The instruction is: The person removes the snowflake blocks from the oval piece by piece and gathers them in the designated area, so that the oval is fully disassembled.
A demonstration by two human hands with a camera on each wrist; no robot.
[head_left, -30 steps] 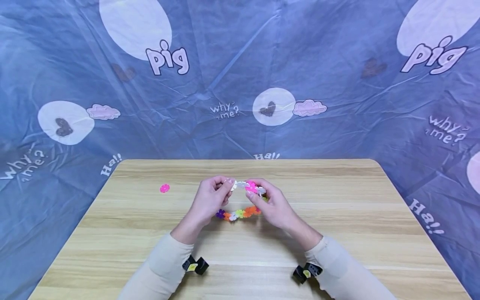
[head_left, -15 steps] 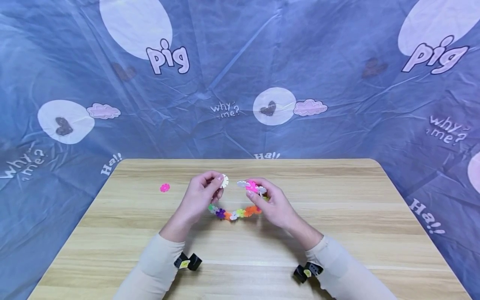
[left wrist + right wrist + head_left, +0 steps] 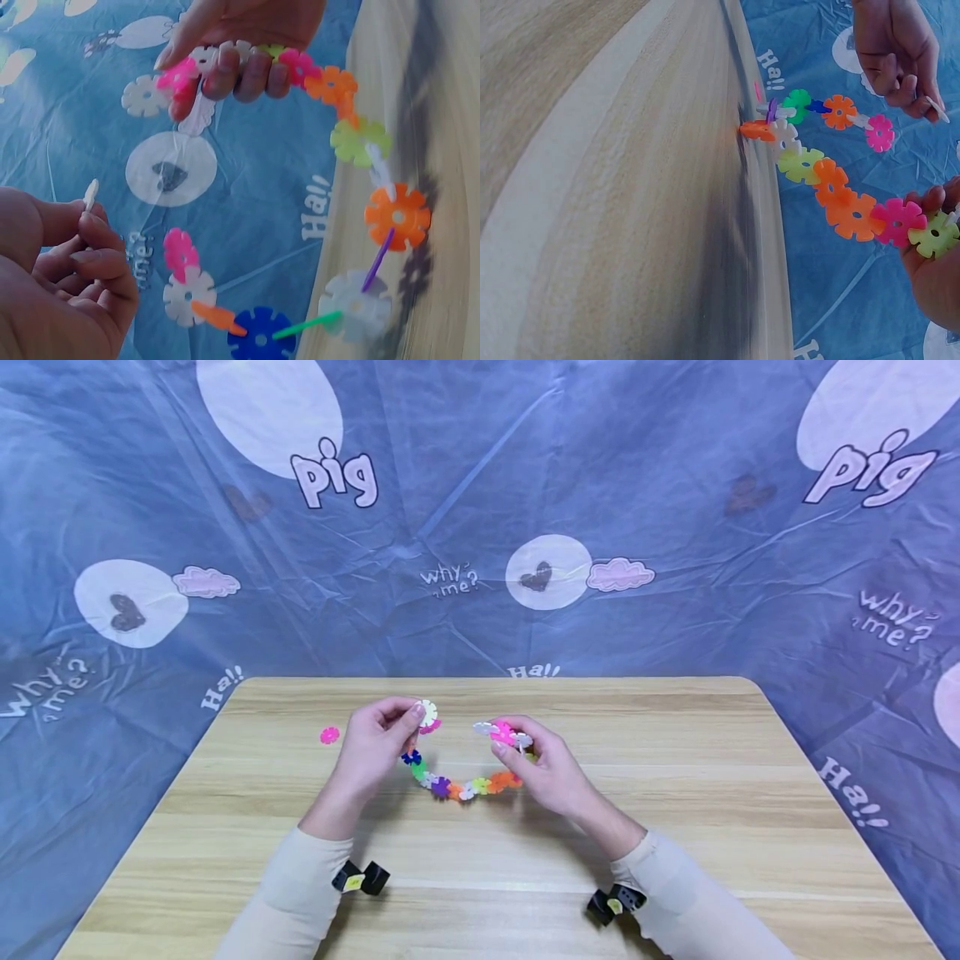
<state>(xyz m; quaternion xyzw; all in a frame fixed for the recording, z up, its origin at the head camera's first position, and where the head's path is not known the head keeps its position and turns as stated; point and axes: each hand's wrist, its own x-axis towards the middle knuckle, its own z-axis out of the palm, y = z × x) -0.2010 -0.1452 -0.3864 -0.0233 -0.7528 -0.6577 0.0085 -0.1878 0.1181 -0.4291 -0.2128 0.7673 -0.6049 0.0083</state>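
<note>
My left hand [image 3: 369, 747] pinches a single white notched snowflake disc [image 3: 427, 713] between thumb and finger. In the left wrist view this disc [image 3: 91, 193] appears edge-on, apart from the chain. My right hand [image 3: 546, 770] grips one part of a multicoloured chain of interlocked snowflake discs [image 3: 441, 787], with fingers curled round it. A white disc [image 3: 146, 95] and a pink disc [image 3: 178, 75] stick out past those fingers. From the right hand the chain sags in a curve toward the left hand, ending in a pink disc [image 3: 180, 251] that hangs free.
One loose pink snowflake disc [image 3: 330, 735] lies on the wooden table [image 3: 225, 827], left of the left hand. Behind the table hangs a blue printed cloth [image 3: 420, 468]. Each sleeve carries a black wrist camera [image 3: 362, 878].
My left hand has drawn leftward with the white disc, away from the chain's white end near the right hand. More of the chain's left side now shows. The right hand stays nearly still.
</note>
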